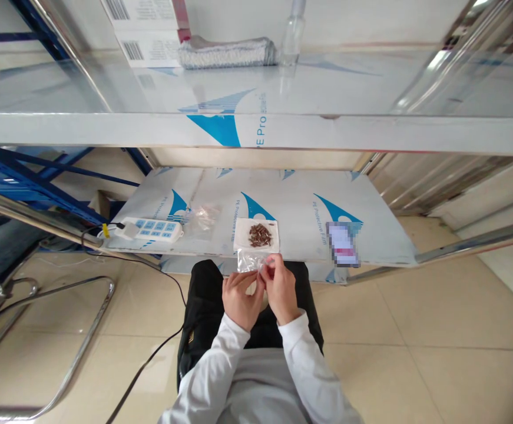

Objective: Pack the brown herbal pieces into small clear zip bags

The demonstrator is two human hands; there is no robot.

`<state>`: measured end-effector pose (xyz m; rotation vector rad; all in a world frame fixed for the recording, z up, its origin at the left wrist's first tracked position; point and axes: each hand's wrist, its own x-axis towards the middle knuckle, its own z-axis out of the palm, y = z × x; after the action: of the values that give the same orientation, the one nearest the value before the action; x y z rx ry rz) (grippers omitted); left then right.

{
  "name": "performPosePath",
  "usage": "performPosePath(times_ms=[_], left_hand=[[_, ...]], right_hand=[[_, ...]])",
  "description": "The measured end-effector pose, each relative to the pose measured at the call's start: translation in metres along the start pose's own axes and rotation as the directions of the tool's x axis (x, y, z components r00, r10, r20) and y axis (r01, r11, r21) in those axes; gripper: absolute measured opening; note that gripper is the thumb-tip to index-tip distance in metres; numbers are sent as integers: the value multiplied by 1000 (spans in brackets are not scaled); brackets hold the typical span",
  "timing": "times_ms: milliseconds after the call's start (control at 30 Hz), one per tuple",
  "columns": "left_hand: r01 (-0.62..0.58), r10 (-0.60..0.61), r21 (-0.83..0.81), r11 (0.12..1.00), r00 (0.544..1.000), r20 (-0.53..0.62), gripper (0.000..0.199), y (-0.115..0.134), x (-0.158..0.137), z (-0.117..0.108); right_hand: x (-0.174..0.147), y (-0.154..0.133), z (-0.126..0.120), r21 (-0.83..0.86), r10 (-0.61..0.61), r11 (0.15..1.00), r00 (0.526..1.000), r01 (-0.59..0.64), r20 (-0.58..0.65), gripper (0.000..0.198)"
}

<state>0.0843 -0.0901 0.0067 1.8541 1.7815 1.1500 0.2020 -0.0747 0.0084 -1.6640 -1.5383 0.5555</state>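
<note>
Both hands meet at the shelf's front edge, over my lap. A small clear plastic bag [248,261] lies at the edge, its near end pinched in the closed fingers of my left hand [242,297]. My right hand [281,288] is also closed, its fingertips pressed on the bag's near end beside the left ones. Just beyond the bag, a heap of small brown metal screw-like pieces [260,235] rests on a white sheet [241,231]. Whether anything is inside the bag is hidden by the fingers and glare.
A white power strip [159,229] and some clear plastic bags [205,218] lie to the left. To the right is a phone [343,244]. Overhead, an upper shelf [128,129] holds a grey cloth [227,53], a clear bottle [293,35] and white boxes [150,38].
</note>
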Motion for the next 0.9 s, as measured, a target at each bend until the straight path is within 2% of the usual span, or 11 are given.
performPosePath(times_ms=[67,200,233,267,333,467,567,600,667,767,900], left_hand=[[-153,149,31,988,984,98,19,1,1,-9],[-333,336,-64,941,889,310,96,-11,10,-12],[-345,356,-96,934,865,355,104,-14,13,-9],[-336,360,-131,933,848,389,104,-16,15,-5],[-258,323,-207,944,851,415,85,-18,17,6],[-45,164,-330,943,925,342,52,-21,13,22],[40,56,-327,944,958,280,40,-28,11,29],[49,38,-313,949,964,264,38,-31,12,30],[33,36,-281,959,971,237,39,-35,15,32],[-21,67,-220,975,977,205,40,-41,24,34],[-54,88,-167,984,975,204,43,-48,37,41]], right_hand=[[2,-2,-13,-11,-88,996,994,89,71,14],[2,0,-36,8,-137,990,963,138,233,16],[1,-1,-39,21,-136,991,953,136,271,16],[-1,-3,-41,33,-138,990,944,134,300,15],[-4,-6,-41,43,-140,990,938,133,316,10],[6,2,-36,126,-126,988,935,88,331,6],[39,24,-25,-53,-7,998,960,23,281,19],[53,34,-20,-213,63,977,972,-14,226,22],[79,51,-6,-338,134,939,972,-63,192,20],[103,68,14,-430,181,900,959,-71,220,14],[108,76,29,-501,205,864,947,-55,249,15]])
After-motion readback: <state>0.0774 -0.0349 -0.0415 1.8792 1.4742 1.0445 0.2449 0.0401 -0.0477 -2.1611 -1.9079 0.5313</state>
